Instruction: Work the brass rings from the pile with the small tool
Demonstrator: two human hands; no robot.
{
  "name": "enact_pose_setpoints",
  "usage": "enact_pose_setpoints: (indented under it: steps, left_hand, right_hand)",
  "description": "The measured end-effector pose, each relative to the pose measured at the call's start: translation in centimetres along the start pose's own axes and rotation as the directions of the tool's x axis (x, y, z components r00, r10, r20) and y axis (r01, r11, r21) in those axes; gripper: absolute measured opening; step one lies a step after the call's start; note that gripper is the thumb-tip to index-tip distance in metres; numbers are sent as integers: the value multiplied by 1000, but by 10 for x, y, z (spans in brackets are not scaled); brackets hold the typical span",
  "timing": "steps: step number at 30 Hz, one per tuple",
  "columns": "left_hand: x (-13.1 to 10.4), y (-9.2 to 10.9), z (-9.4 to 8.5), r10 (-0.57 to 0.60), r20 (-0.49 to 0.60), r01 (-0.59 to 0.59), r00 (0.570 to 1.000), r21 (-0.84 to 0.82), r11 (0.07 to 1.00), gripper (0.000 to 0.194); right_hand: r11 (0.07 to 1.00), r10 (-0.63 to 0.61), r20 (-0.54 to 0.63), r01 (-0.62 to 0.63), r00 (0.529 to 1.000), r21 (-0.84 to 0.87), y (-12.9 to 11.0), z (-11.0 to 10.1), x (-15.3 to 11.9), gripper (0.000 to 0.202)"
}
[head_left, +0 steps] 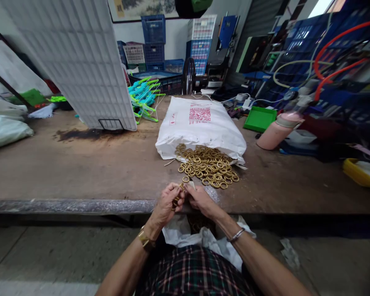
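Note:
My left hand is closed around several brass-coloured rings, one of them pinched at the fingertips. Close beside it, my right hand has its fingers pressed together around something small, with a pale and dark edge showing; its kind is unclear. Just beyond the fingertips lies a single ring. A heap of the same rings spills from the mouth of a white woven sack with red print, which lies flat on the table.
The brown table has a front edge wrapped in film. Below it, an open white bag with more rings rests at my lap. A white ribbed panel stands left. To the right are a green tray and a pink bottle.

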State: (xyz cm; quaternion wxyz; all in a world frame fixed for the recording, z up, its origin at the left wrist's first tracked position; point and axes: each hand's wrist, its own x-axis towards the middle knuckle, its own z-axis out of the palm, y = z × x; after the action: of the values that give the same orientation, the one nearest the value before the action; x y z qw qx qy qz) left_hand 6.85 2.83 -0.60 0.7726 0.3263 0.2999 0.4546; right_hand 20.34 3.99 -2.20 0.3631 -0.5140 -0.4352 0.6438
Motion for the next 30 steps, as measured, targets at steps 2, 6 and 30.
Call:
enact_pose_setpoints:
  steps: [2, 6, 30]
  left_hand:
    - [-1, -3, -2, 1, -4, -1, 1000, -2, 1000, 28]
    - [-3, -8, -5, -24, -20, 24, 1000, 11, 1000, 29]
    - [-6, -15, -7, 104, -218, -5, 970, 411, 911, 32]
  right_hand:
    - [995, 37, 61, -42, 997, 88, 0, 5, -3, 36]
    - [993, 26, 32, -29, 999, 111, 0, 7, -6, 31]
    - [791, -364, -53, 279, 930, -545, -5, 2, -9, 26]
